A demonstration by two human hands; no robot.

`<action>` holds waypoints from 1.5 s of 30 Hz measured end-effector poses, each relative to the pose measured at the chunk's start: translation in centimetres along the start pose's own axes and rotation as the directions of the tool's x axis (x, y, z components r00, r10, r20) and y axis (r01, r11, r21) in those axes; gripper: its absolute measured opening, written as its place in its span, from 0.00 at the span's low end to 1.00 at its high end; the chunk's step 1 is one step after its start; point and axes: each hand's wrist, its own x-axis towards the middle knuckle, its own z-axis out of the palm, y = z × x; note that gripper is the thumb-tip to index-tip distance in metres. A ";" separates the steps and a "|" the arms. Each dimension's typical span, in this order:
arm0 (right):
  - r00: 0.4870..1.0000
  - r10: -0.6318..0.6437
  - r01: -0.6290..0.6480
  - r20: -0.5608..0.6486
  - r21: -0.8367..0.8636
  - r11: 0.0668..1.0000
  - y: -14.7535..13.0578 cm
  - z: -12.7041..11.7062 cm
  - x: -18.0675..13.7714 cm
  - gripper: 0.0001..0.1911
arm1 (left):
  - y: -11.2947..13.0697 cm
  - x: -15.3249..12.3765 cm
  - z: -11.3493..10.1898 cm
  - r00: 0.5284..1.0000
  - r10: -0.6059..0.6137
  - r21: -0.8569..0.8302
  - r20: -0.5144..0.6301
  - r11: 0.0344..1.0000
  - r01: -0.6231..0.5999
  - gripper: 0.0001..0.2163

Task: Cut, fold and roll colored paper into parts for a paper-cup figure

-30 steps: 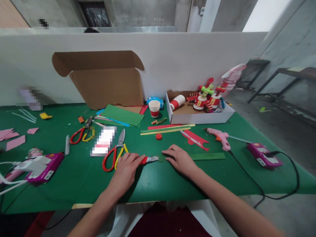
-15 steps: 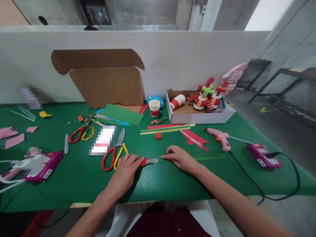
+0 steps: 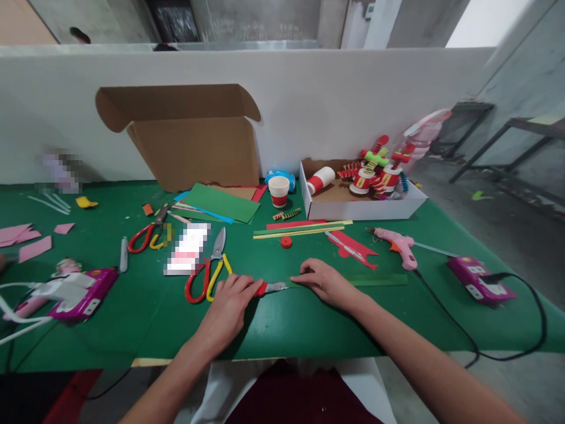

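Observation:
My left hand (image 3: 227,306) is closed around the red handle of a utility knife (image 3: 273,287), which lies low over the table with its silver blade pointing right. Close to the blade tip, my right hand (image 3: 322,282) has its fingertips pinched at the left part of a green paper strip (image 3: 379,280). That strip runs flat to the right under my wrist. Scissors (image 3: 216,253) with one red and one yellow handle lie just beyond my left hand. A small red paper roll (image 3: 286,242) sits past my right hand.
Paper strips (image 3: 304,229), a red paper cutout (image 3: 353,250), a paper cup (image 3: 279,191) and green sheets (image 3: 225,202) lie farther back. A white box (image 3: 366,210) holds decorated cups. To the right are a pink glue gun (image 3: 399,244) and its cord; a purple power box (image 3: 82,294) stands left.
The whole view has shifted slightly, so things sit a little farther right. Both hands keep their place on the knife and strip. A blurred dark shape has appeared at the left edge.

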 end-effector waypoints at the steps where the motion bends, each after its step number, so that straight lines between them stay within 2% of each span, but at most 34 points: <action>1: 1.000 0.000 0.000 0.002 0.000 1.000 0.0 0.0 0.0 0.16 | 0.1 0.0 0.0 1.000 -0.005 0.001 0.001 1.000 0.005 0.22; 7: 1.000 -0.005 0.005 -0.003 0.019 1.000 0.1 0.0 0.0 0.17 | 0.4 0.1 0.1 1.000 -0.006 0.032 0.026 0.999 0.005 0.23; 23: 1.000 0.016 -0.016 -0.011 0.035 0.999 0.0 0.1 0.0 0.18 | 1.1 0.4 1.0 0.999 0.024 0.081 -0.035 0.996 -0.021 0.25; 28: 0.995 0.090 -0.091 -0.054 -0.031 0.995 -0.9 1.2 0.9 0.16 | 0.5 0.4 0.8 0.998 0.039 0.056 -0.041 0.998 -0.036 0.22; 31: 0.991 0.108 -0.112 -0.076 -0.054 0.992 -1.0 0.6 1.0 0.17 | 0.2 0.3 0.5 0.999 0.032 0.058 -0.039 0.998 -0.029 0.21; 33: 0.998 0.053 -0.054 -0.040 -0.046 0.997 -0.7 -0.6 0.5 0.18 | 0.1 0.2 0.4 0.999 0.025 0.070 -0.034 0.997 -0.023 0.21; 35: 0.998 -0.017 0.018 0.058 -0.020 1.000 -0.2 -1.9 -0.4 0.20 | 0.1 0.1 0.5 0.999 0.020 0.080 -0.031 0.997 -0.018 0.21; 38: 0.980 -0.006 0.012 0.200 -0.028 1.000 0.0 -3.1 -1.5 0.21 | 0.3 -0.1 0.8 0.999 0.016 0.090 -0.037 0.996 -0.012 0.22; 41: 0.955 0.042 -0.019 0.293 -0.083 0.996 -0.7 -3.0 -1.8 0.27 | 0.6 -0.1 0.9 0.999 0.015 0.093 -0.040 0.996 -0.011 0.22; 45: 0.952 0.106 -0.068 0.286 -0.140 0.988 -2.6 -1.4 -0.6 0.33 | 0.1 0.2 0.5 0.998 0.033 0.102 -0.051 0.994 -0.028 0.21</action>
